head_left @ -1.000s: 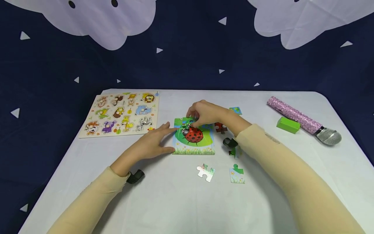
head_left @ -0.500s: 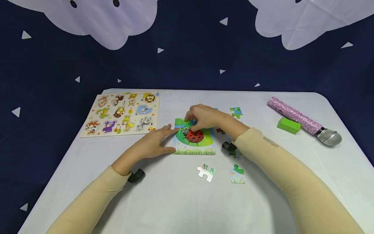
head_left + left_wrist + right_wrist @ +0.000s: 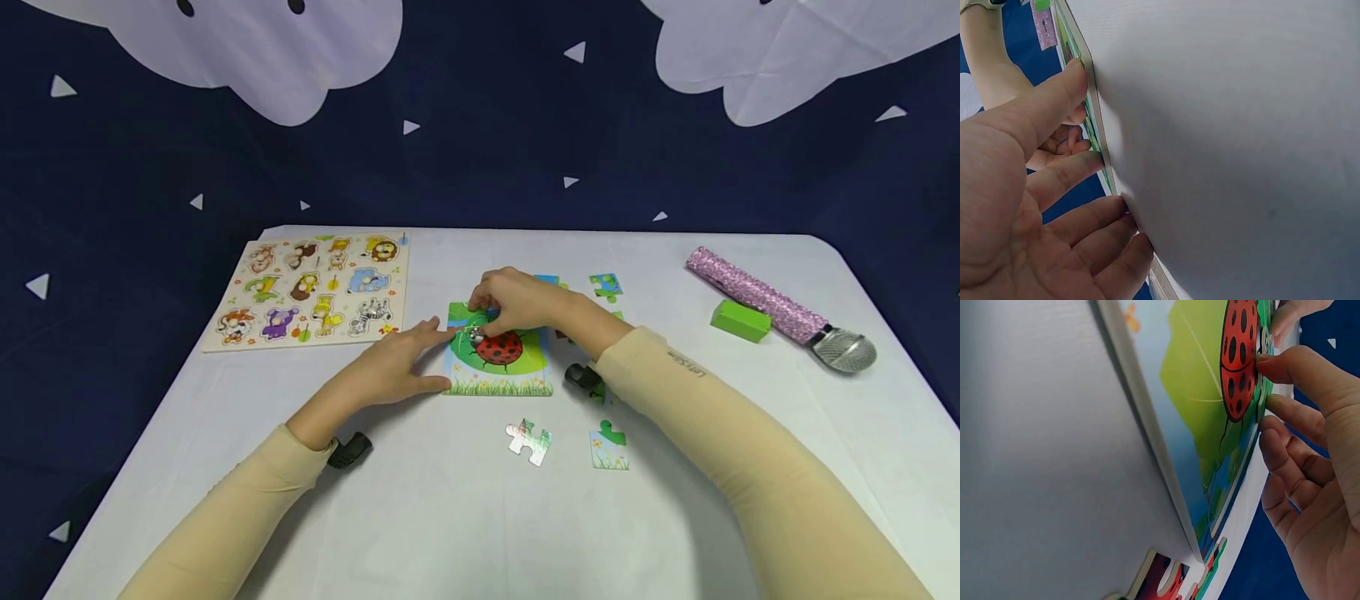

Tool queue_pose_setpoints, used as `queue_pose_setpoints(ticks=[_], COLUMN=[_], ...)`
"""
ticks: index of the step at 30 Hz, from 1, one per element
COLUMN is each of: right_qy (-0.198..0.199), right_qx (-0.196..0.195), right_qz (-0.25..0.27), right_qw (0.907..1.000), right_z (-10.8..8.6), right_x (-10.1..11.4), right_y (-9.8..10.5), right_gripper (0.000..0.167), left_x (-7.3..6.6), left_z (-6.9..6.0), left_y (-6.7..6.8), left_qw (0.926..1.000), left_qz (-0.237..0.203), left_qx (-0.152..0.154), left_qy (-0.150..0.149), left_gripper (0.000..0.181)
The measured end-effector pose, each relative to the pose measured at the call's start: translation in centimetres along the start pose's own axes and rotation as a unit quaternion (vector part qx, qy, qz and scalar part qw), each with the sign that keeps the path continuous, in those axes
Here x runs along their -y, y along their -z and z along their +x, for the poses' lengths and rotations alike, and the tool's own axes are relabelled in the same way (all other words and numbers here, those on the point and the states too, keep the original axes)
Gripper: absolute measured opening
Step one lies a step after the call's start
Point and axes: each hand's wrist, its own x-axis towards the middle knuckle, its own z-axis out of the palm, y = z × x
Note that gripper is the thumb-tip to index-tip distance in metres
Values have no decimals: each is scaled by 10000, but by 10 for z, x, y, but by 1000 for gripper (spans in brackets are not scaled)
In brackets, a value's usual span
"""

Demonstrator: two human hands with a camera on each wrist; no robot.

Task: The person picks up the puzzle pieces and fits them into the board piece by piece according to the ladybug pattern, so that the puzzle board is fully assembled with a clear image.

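Note:
A ladybug puzzle board (image 3: 498, 383) lies in the middle of the white table, with a red spotted ladybug on a green leaf. My left hand (image 3: 390, 367) rests along its left side, thumb and fingertips touching the edge with the fingers fairly straight; the left wrist view shows this contact too. Over the upper left of the board, my right hand (image 3: 521, 300) pinches a puzzle piece (image 3: 1262, 400) between thumb and index finger. That piece is seen mostly edge-on in the right wrist view and largely covered by the fingers in the head view.
Loose puzzle pieces lie right of and in front of the board, including a grassy one (image 3: 609, 450) and a shiny one (image 3: 517, 442). An animal peg puzzle (image 3: 341, 283) stands back left. A green block (image 3: 740, 322) and pink glitter microphone (image 3: 757, 292) lie right.
My right hand has shifted slightly left and lowered the puzzle piece onto the board's upper left. More of the loose pieces behind that forearm show now. The left hand stays in place.

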Motion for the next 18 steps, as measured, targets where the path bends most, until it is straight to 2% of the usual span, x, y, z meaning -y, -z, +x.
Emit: queue_pose_setpoints(ticks=[18], right_qy=[107], right_qx=[-24], right_qz=[91], right_qw=[9999], right_z=[4], right_x=[-3], right_y=[2], right_gripper=[38], left_x=[-1], left_z=[0], left_y=[2], left_qw=[10000], left_qz=[-55], left_qx=[35], left_qy=[-67], left_gripper=[80])
